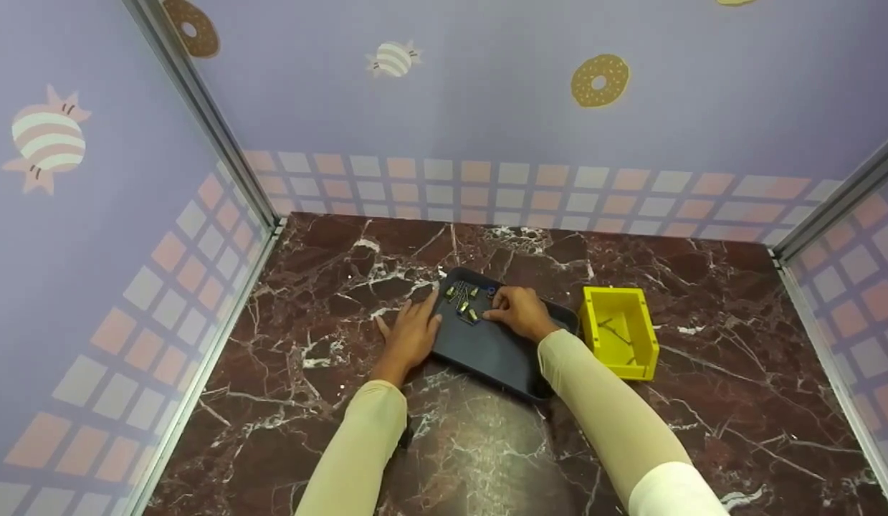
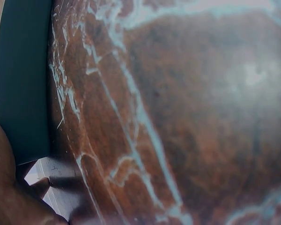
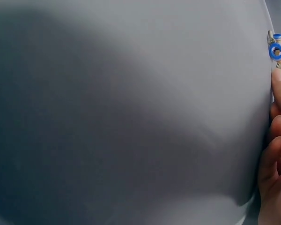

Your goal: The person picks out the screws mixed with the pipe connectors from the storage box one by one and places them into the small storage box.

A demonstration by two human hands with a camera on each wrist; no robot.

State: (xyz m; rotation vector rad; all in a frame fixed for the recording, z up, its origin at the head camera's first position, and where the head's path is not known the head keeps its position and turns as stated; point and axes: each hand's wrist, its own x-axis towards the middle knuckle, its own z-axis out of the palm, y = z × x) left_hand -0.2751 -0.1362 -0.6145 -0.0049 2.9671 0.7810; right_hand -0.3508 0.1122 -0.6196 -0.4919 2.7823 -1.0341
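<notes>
A dark shallow tray (image 1: pixel 487 352) lies at an angle on the marble-patterned surface. My left hand (image 1: pixel 411 335) rests along its left edge, fingers extended and thumb spread away. In the left wrist view, part of that hand (image 2: pixel 11 199) shows beside the tray's dark wall (image 2: pixel 23 84). My right hand (image 1: pixel 524 312) reaches into the tray's far part with bent fingers; whether it pinches anything I cannot tell. Next to its fingertips sit several small brass-coloured fittings (image 1: pixel 473 314) and thin screws (image 1: pixel 461 289). A blue-collared fitting (image 3: pixel 277 50) appears just beyond the right fingers.
To the right of the tray stands a yellow bin (image 1: pixel 590 333) with a few dark screws (image 1: pixel 614 331) inside. Purple patterned panels (image 1: pixel 479 107) enclose the surface at the back and both sides, with metal strips (image 1: pixel 214 115) at the corners.
</notes>
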